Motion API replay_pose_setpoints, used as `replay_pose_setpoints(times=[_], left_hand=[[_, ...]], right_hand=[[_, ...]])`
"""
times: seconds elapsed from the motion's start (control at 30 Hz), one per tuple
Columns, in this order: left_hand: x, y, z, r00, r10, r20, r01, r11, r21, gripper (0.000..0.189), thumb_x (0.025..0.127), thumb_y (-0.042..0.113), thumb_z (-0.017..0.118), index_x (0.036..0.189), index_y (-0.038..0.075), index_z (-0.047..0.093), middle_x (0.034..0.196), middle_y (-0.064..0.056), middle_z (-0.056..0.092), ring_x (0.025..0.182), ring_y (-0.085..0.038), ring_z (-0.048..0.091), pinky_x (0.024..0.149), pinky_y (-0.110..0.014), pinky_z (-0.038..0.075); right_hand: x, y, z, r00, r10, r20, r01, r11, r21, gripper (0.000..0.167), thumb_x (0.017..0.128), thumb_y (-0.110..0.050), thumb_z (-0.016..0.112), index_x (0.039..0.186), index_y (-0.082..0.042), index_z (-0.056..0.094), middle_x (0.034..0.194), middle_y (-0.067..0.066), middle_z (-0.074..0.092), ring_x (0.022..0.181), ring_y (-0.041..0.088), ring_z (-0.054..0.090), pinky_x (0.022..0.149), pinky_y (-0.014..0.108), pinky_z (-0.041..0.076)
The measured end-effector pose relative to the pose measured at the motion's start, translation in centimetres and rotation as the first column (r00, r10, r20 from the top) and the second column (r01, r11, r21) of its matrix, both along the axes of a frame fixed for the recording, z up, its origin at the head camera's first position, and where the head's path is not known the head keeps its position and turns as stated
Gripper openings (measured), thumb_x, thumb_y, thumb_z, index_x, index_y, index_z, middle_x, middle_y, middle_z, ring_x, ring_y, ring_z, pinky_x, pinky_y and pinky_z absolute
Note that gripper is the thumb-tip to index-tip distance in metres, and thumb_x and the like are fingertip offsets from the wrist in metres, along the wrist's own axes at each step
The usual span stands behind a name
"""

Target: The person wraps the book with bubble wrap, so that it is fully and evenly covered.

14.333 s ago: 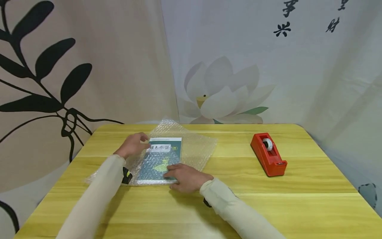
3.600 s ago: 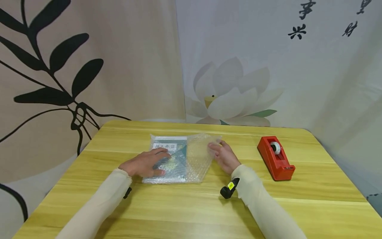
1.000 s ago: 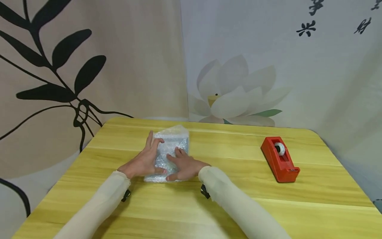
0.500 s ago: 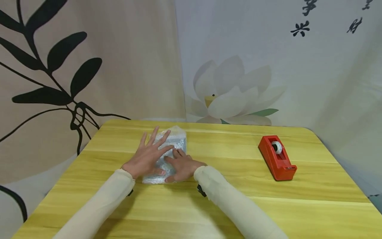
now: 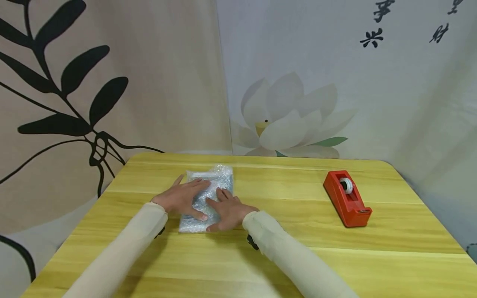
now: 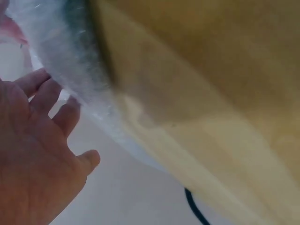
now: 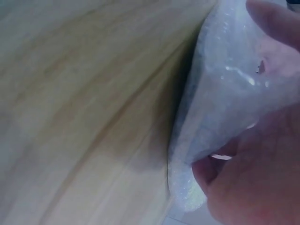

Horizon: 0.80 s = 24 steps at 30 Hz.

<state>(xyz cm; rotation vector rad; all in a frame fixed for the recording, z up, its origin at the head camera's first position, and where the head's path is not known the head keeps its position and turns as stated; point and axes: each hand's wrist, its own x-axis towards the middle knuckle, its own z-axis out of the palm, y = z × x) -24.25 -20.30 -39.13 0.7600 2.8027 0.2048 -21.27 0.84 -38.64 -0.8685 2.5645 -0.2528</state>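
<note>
A flat package of bubble wrap [image 5: 220,177] lies left of centre on the table, folded over a book whose cover barely shows through. My left hand [image 5: 182,198] rests across its upper left part, fingers extended to the right and thumb apart. Against the lower right side lies my right hand [image 5: 231,211], its fingers spread on the wrap. The left wrist view has the left hand [image 6: 37,150] touching the edge of the wrap [image 6: 70,56]. In the right wrist view, the right hand [image 7: 262,173] lies over the package's side [image 7: 206,103]. Both hands hide much of the package.
A red tape dispenser [image 5: 346,200] with a white roll stands on the right of the wooden table [image 5: 305,244]. Behind the far table edge hangs a printed curtain [image 5: 179,82] with leaves, a lotus and characters.
Earlier the book showed clearly with loose wrap to its right; that side is now folded over it. The top flap, upright half a second ago, is lower under my left hand. The right hand stays.
</note>
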Motion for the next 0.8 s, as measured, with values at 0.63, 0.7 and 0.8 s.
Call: replay_pose_setpoints(times=[0.63,0.7,0.8], left_hand=[[0.7,-0.5,-0.6,0.992,-0.031,-0.122,0.037,0.998,0.046,0.107,0.075,0.067,0.075,0.153,0.003,0.040,0.163,-0.018,0.033,0.152,-0.039,0.029,0.124,-0.066,0.013],[1.3,-0.3,-0.7,0.977,-0.068,-0.204,0.079,0.996,0.048,0.100,0.076,0.065,0.075,0.148,0.001,0.047,0.159,-0.021,0.039,0.149,-0.041,0.035,0.123,-0.064,0.018],[2.1,0.1,-0.8,0.950,-0.108,-0.293,0.129,0.990,0.053,0.087,0.078,0.059,0.074,0.139,0.000,0.056,0.151,-0.023,0.050,0.142,-0.042,0.046,0.121,-0.061,0.029]], right_hand=[[2.1,1.6,0.6,0.989,0.140,-0.039,-0.138,0.990,0.040,0.082,0.098,-0.049,0.059,0.162,-0.016,0.020,0.171,0.008,0.007,0.160,0.021,0.007,0.130,0.035,0.017],[2.2,1.6,0.6,0.988,0.139,-0.070,-0.135,0.989,0.056,0.081,0.098,-0.049,0.060,0.161,-0.016,0.023,0.171,0.007,0.011,0.159,0.021,0.011,0.129,0.035,0.021],[2.2,1.6,0.6,0.986,0.138,-0.094,-0.132,0.989,0.067,0.079,0.097,-0.048,0.060,0.160,-0.015,0.025,0.171,0.008,0.014,0.159,0.022,0.014,0.128,0.036,0.024]])
